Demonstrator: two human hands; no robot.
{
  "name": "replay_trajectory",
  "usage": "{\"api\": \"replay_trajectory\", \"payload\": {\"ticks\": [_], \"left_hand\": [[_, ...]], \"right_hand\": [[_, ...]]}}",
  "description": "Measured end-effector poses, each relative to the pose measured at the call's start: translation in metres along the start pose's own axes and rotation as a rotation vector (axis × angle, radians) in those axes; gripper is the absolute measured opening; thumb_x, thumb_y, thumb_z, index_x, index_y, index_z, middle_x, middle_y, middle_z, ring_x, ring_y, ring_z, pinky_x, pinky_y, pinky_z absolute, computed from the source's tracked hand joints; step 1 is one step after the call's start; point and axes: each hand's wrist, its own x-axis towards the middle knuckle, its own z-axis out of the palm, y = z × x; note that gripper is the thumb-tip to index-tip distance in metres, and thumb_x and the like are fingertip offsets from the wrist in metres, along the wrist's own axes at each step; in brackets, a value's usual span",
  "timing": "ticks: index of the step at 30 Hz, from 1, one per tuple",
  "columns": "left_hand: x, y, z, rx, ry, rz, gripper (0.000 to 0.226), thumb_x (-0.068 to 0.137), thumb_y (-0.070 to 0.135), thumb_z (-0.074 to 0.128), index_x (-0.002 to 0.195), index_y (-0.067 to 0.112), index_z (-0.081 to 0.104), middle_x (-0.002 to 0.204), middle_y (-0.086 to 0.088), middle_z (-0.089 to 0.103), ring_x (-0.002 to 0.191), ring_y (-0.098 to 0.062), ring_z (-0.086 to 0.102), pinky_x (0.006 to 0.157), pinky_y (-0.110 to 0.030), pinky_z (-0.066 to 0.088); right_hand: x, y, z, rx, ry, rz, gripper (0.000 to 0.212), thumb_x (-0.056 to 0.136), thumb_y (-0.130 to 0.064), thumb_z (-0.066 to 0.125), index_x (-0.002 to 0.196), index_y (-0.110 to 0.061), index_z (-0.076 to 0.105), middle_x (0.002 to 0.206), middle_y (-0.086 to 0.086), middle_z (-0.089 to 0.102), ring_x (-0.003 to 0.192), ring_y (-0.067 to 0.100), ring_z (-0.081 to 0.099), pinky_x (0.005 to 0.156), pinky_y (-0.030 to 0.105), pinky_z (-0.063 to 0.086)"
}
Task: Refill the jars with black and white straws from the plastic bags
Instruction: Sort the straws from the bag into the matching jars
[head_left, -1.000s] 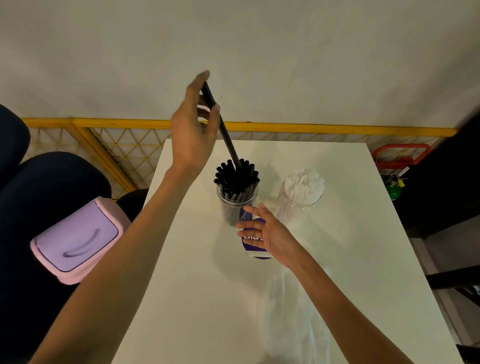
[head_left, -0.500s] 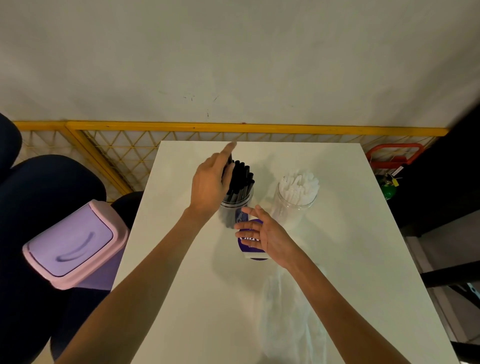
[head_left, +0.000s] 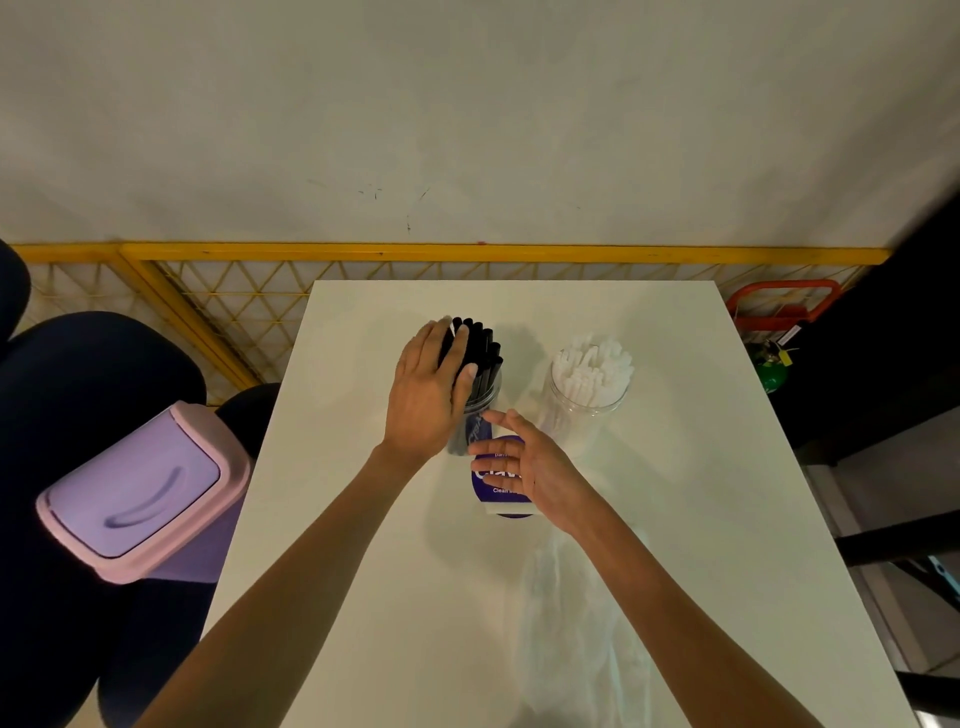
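Two clear jars stand side by side on the white table (head_left: 675, 519). The left jar (head_left: 485, 402) is packed with black straws (head_left: 483, 353); the right jar (head_left: 584, 410) holds white straws (head_left: 592, 371). My left hand (head_left: 431, 395) lies flat against the left side of the black straws, fingers straight, thumb on the bundle. My right hand (head_left: 530, 470) hovers with relaxed fingers just in front of the black jar, over a purple-and-white label (head_left: 493, 483) on a clear plastic bag (head_left: 571, 623) that lies flat along the table toward me.
A pink-and-lilac swing-lid bin (head_left: 140, 493) sits to the left of the table, over dark seats. A yellow mesh fence (head_left: 234, 296) runs behind the table along the wall. A red-framed cart (head_left: 784, 306) stands at the far right.
My left hand lowered a single black straw into the jar, released it and came down flat against the black bundle. My right hand stayed in place over the purple label.
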Motion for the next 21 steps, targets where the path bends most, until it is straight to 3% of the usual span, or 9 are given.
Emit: {"api": "replay_trajectory", "payload": {"ticks": [6,12,15,18,21], "left_hand": [[0.01,0.01,-0.003,0.057,-0.142,0.009,0.073,0.094,0.053,0.007,0.142,0.003,0.031,0.15,-0.016,0.028,0.14,-0.032,0.023,0.113,-0.037,0.011],[0.013,0.011,0.005,0.149,-0.227,0.052,0.079,0.091,0.058,0.004,0.144,0.005,0.026,0.152,-0.013,0.025,0.142,-0.027,0.02,0.114,-0.033,0.003],[0.013,0.009,0.004,0.172,-0.261,0.036,0.08,0.087,0.056,0.003,0.146,0.006,0.022,0.153,-0.012,0.022,0.143,-0.025,0.017,0.116,-0.033,0.002],[0.014,0.018,-0.002,0.182,-0.213,0.023,0.078,0.088,0.055,0.005,0.146,0.006,0.02,0.154,-0.013,0.021,0.143,-0.027,0.016,0.115,-0.036,-0.001],[0.008,0.044,-0.011,0.018,-0.034,0.024,0.064,0.095,0.043,0.022,0.141,0.001,0.031,0.147,-0.018,0.035,0.138,-0.032,0.029,0.114,-0.04,0.009]], "right_hand": [[-0.004,0.002,-0.002,-0.007,0.008,0.004,0.03,0.1,-0.037,0.034,0.12,-0.025,0.053,0.099,0.003,0.068,0.089,0.018,0.066,0.088,0.032,0.051],[-0.017,0.003,-0.014,-0.009,0.039,-0.008,0.024,0.099,-0.035,0.036,0.115,-0.026,0.052,0.098,0.003,0.068,0.089,0.018,0.065,0.094,0.038,0.048],[-0.026,0.004,-0.023,0.023,0.054,-0.016,0.021,0.098,-0.032,0.04,0.113,-0.024,0.053,0.096,0.005,0.067,0.086,0.018,0.064,0.088,0.034,0.05],[-0.034,0.008,-0.031,0.009,0.104,-0.021,0.023,0.096,-0.031,0.046,0.116,-0.02,0.052,0.1,0.007,0.065,0.087,0.018,0.064,0.083,0.03,0.052],[-0.043,0.019,-0.043,0.018,0.209,-0.031,0.022,0.094,-0.03,0.051,0.112,-0.019,0.056,0.095,0.005,0.066,0.083,0.015,0.064,0.077,0.026,0.053]]}}
